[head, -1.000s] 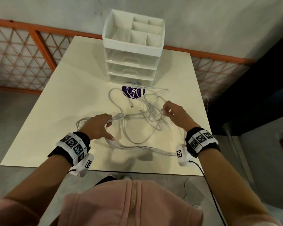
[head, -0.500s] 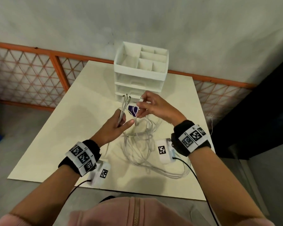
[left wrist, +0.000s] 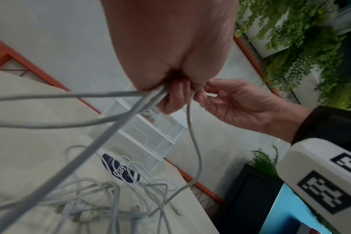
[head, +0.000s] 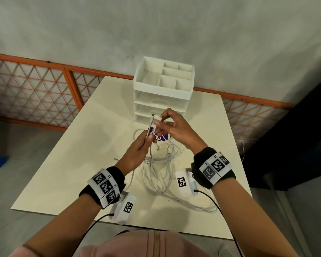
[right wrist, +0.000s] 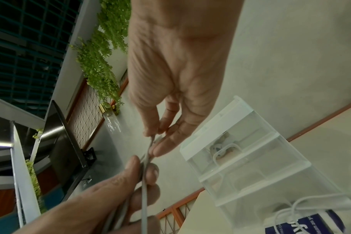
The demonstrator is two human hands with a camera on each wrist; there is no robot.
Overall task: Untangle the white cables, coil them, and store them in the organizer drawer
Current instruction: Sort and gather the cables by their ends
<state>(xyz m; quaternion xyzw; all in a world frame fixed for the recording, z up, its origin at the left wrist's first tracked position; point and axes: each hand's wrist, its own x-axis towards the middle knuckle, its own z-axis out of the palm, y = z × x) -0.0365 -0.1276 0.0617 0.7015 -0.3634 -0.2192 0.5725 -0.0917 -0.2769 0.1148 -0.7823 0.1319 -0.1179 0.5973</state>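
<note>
White cables point(head: 157, 169) were bunched in the left hand point(head: 137, 154), fingers curled tight round several strands w/ plug ends poking up. Right hand point(head: 171, 129) pinched one plug end btwn thumb & fingertips, just above the left. Rest of the tangle sagged onto the table point(head: 63, 164) at 6 o'clock, partly over a purple label point(head: 162, 137). Organizer point(head: 162, 89) sat at 12 o'clock, drawers closed.
</note>
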